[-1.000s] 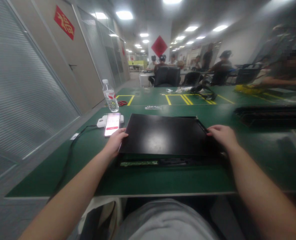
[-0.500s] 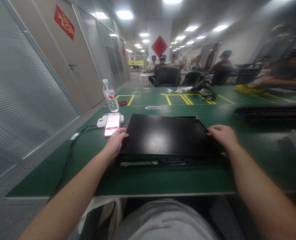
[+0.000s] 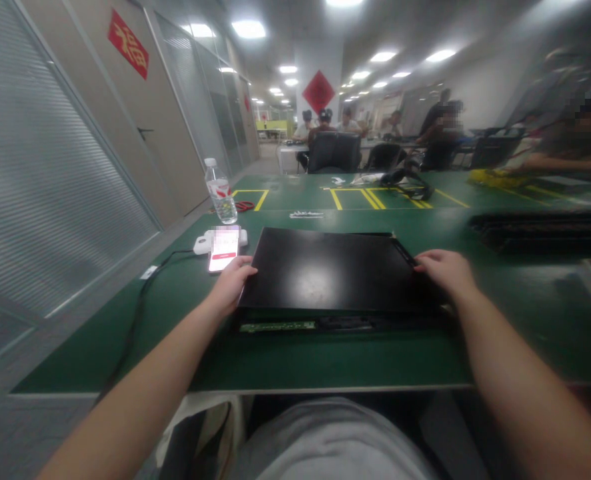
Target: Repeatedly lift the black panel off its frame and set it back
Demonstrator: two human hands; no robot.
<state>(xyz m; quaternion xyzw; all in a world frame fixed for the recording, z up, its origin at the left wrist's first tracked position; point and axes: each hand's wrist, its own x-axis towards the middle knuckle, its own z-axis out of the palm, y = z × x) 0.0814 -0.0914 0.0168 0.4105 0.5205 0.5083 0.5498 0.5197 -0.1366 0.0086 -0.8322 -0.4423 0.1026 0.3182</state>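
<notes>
Panel: flat black rectangular panel (image 3: 325,270) lies face up on the green table (image 3: 295,363), centre, close to the near edge.
Left hand: left hand (image 3: 231,283) sits on the panel's left edge, fingers curled over and clamped on it.
Right hand: right hand (image 3: 445,272) is at the panel's far-right edge, fingers closed onto it.
Under panel: thin green circuit-board strip (image 3: 278,327) shows along the near side, inside a black frame below the panel.
Left of panel: smartphone with lit screen (image 3: 224,249) is just beside the left hand. A white puck-shaped charger (image 3: 202,244) touches it, and a black cable (image 3: 135,313) runs left and near.
Far left: clear plastic water bottle (image 3: 220,191) stands upright, with red-handled scissors (image 3: 244,206) just right of it.
Far right: long black tray stack (image 3: 545,230), well apart from the right hand.
Background: other people sit at the far tables.
</notes>
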